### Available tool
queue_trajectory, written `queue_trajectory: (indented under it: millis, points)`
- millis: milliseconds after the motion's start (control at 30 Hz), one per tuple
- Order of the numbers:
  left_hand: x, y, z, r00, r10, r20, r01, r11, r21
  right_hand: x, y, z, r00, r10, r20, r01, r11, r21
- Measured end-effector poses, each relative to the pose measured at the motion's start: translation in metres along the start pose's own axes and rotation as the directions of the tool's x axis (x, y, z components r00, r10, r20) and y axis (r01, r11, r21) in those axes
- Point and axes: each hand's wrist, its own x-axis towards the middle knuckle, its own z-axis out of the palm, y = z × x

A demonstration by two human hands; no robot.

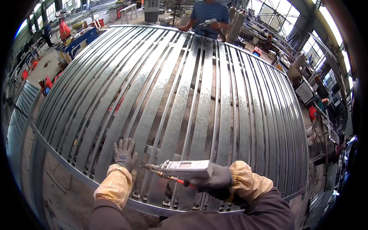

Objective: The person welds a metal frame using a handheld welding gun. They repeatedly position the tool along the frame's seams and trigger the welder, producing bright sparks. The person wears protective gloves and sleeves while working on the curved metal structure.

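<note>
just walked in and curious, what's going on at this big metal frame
A person in grey gloves leans over a large frame of galvanized steel slats. The left hand lies flat on a slat near the front rail, while the right hand holds a grey handheld torch-like tool, nozzle pointing left at the slats. Another person works at the far end.

A daylit workshop with tall windows (314,42) on the right, a dusty concrete floor (46,67) and cluttered machinery (78,40) around.
</note>
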Motion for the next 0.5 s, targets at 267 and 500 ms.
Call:
queue_trajectory:
  millis: [267,500]
  points:
    - [0.005,-0.001,0.001,1.0,0.012,0.005,-0.012,0.997,-0.073,0.031,0.063,0.009,0.993,0.022,0.115,0.011,0.96,-0.279]
    - [0.014,0.018,-0.018,0.988,-0.06,0.142,0.05,0.996,0.072,0.02,0.044,0.023,0.982,0.176,0.074,-0.169,0.981,-0.094]
